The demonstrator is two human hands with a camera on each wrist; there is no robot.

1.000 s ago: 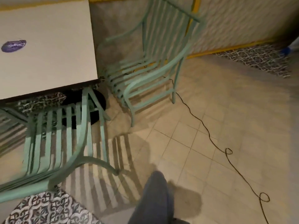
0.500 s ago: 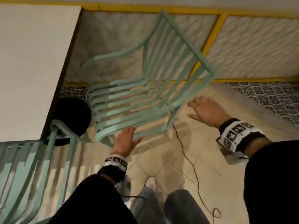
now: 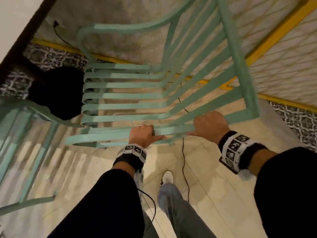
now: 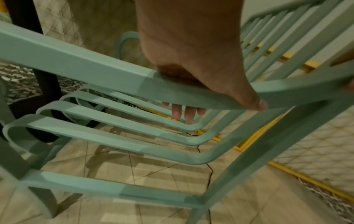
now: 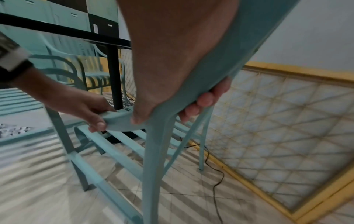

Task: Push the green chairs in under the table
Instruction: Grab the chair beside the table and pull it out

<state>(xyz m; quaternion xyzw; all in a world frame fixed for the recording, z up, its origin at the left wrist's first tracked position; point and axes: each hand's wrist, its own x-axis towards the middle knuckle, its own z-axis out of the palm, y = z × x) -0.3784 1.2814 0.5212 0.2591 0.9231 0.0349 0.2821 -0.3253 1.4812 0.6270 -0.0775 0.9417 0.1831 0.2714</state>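
**Gripping the near armrest, ready to slide the chair in**

Holding the green chair (image 3: pixel 137 107) by the armrest at lower centre of frame, my left hand (image 3: pixel 141 135) and right hand (image 3: pixel 210 123) both wrap the rail, thumbs below. I should push level toward the table (image 3: pixel 10 28) at upper left, keeping the legs clear of the black cable (image 3: pixel 183 152) and the second chair (image 3: pixel 25 134) at left.

Black sleeves (image 3: pixel 109 203) cover both arms. Each wrist wears a black band (image 3: pixel 127 161) wrapped by a white strip (image 3: pixel 234 149) of black square markers. Grey trousers (image 3: pixel 178 212), white shoe (image 3: pixel 167 176).
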